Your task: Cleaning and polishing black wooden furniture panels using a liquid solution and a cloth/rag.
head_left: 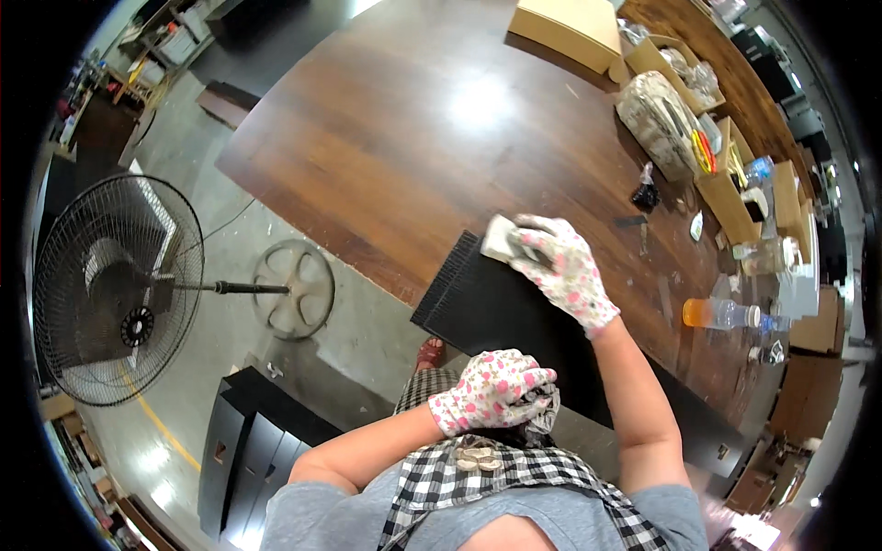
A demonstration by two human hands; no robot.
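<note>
My right hand (pixel 565 268), in a floral-printed white glove, grips a whitish sponge-like block (pixel 499 239). The block rests at the far corner of a long black panel (pixel 519 303) lying along the near edge of the table. A comb-like row of ridges runs along the panel's left end. Close to my body, my left hand (pixel 496 390), in a matching glove, is curled round a crumpled greyish rag or film (pixel 546 409); its exact kind cannot be told. This hand is just off the panel's near side.
The brown wooden table (pixel 367 156) extends away from me. Along its right side are a camouflage bag (pixel 657 124), open cardboard boxes (pixel 730 197) and a bottle of orange liquid (pixel 712 313). A standing fan (pixel 119 289) is at left; black panels (pixel 248 450) stand below it.
</note>
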